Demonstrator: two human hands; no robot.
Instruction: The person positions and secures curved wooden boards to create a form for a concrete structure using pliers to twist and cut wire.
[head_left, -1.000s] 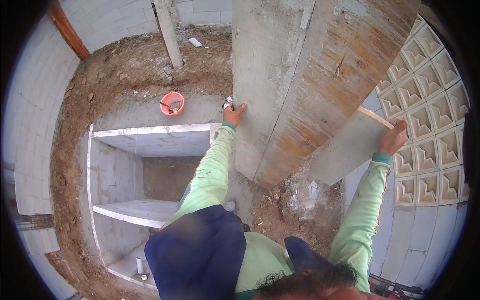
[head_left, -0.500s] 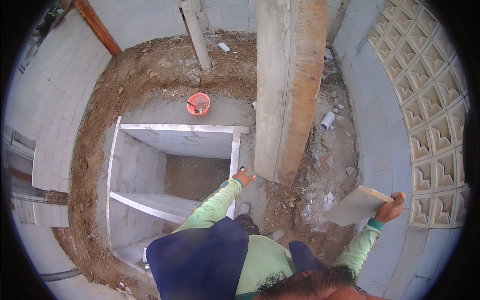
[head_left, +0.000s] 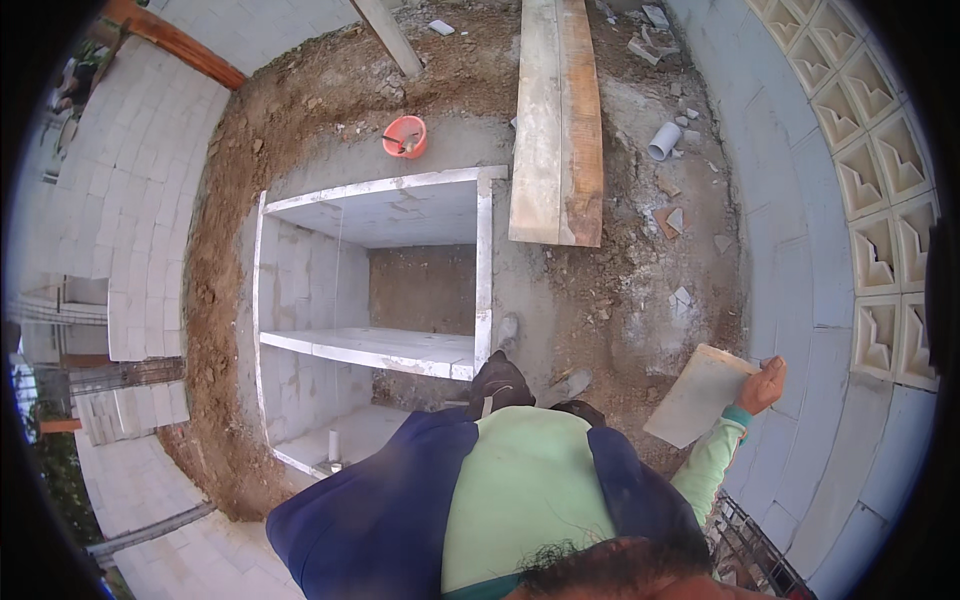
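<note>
My right hand (head_left: 765, 384) is closed on one edge of a flat, rectangular, beige-grey board (head_left: 699, 395). The board hangs out to my right, tilted, near the block wall. My left hand is out of view, and the dark blue cloth over my torso covers that side. Just ahead and left of my feet lies a block-walled pit (head_left: 484, 265) with pale top edges. A block partition (head_left: 370, 347) splits it into a larger far part and a smaller near one.
Beyond the pit stands an orange bucket (head_left: 405, 137) with tools inside. A long concrete and timber beam (head_left: 556, 130) lies ahead of me. Rubble and a white pipe piece (head_left: 663, 141) are scattered to its right. A grey block wall (head_left: 785, 190) with patterned vent blocks (head_left: 868, 165) runs along the right.
My left hand has left the pit's right edge and dropped out of view. The board, still in my right hand, has turned to show more of its flat face. The view has shifted.
</note>
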